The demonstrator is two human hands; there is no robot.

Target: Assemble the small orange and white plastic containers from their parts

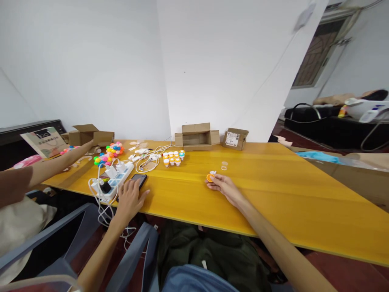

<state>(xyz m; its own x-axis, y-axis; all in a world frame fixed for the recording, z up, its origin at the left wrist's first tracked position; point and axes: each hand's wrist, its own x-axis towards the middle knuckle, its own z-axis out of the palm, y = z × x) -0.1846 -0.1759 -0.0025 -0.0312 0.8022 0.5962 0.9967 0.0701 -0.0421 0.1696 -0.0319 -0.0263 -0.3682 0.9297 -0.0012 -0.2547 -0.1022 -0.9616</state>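
My right hand pinches a small round orange-and-white cap just above the table. A bit of white shows behind the cap, too small to make out. Beyond that hand, a small clear plastic cup sits on the tabletop. My left hand lies with its fingers apart at the near end of a dark phone. Whether its fingertips touch the phone, I cannot tell. Farther back stands a group of several small white jars with white, orange and teal tops.
A white power strip with plugs and cables lies left of the phone. Open cardboard boxes and a smaller box stand by the wall. Colourful balls lie at left, near another person's reaching arm.
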